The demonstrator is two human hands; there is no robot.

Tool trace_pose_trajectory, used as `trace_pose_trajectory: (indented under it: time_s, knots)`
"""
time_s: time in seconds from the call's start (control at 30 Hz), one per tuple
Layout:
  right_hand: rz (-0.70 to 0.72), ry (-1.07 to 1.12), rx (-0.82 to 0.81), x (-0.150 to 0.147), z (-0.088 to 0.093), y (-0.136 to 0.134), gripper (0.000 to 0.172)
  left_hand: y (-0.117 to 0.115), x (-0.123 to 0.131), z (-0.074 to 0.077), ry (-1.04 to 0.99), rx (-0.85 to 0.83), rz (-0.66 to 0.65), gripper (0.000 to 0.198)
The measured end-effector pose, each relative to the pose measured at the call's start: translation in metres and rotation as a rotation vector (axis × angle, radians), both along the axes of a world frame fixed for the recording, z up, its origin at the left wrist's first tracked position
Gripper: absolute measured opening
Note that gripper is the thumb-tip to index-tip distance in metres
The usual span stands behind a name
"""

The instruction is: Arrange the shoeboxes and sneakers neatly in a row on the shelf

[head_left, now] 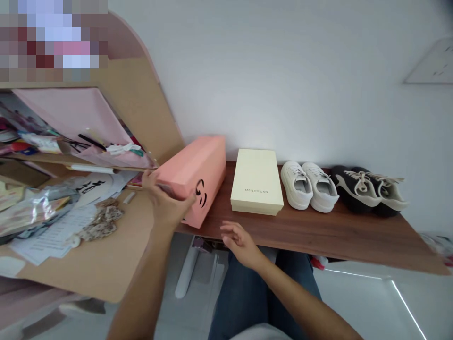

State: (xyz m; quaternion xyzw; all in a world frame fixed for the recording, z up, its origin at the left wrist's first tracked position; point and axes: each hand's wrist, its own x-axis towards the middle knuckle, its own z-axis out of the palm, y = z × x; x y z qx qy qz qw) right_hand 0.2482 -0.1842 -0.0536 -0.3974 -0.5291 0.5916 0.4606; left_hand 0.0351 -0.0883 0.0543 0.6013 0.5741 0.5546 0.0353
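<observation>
My left hand (166,200) spans the near end of a pink shoebox (198,170), gripping it with the thumb on its side beside a black printed mark. The box stands at the left end of a brown wooden bench (318,236), tilted or turned at an angle. My right hand (239,238) hovers over the bench's front edge with fingers apart and nothing in it. Just beyond it lies a closed cream shoebox (256,179) lettered MEIZHIYUAN. To its right sit a pair of white sneakers (309,185) and a pair of black-and-beige lace-up sneakers (368,189).
On the left is a desk (127,255) with papers (65,231), plastic packets and a patterned scrunchie-like cloth (101,222). A pink-edged shelf (138,104) rises beside the bench. A white wall (283,71) stands behind, with a socket plate (433,63) at right.
</observation>
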Motion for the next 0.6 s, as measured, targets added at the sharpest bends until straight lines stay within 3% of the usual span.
trace_pose_trajectory:
  time_s: [0.1,0.2,0.27,0.33,0.43,0.6]
  knots:
    - [-0.068,0.018,-0.129,0.023,-0.014,-0.035,0.045,-0.006,0.017,-0.006,0.427,0.086,-0.101,0.081]
    - [-0.128,0.018,-0.242,0.039,-0.027,-0.070,0.046,0.007,0.020,-0.038,0.662,0.037,-0.235,0.051]
    - [-0.160,0.024,-0.295,0.047,-0.036,-0.089,0.046,0.022,0.015,-0.061,0.738,0.002,-0.249,0.041]
    - [-0.178,0.030,-0.329,0.055,-0.044,-0.104,0.047,0.036,0.008,-0.078,0.795,-0.017,-0.250,0.040]
    - [-0.170,0.023,-0.358,0.064,-0.055,-0.119,0.048,0.046,0.004,-0.092,0.902,-0.060,-0.346,0.046]
    - [-0.166,0.026,-0.404,0.065,-0.063,-0.122,0.049,0.033,0.022,-0.104,0.998,-0.114,-0.529,0.050]
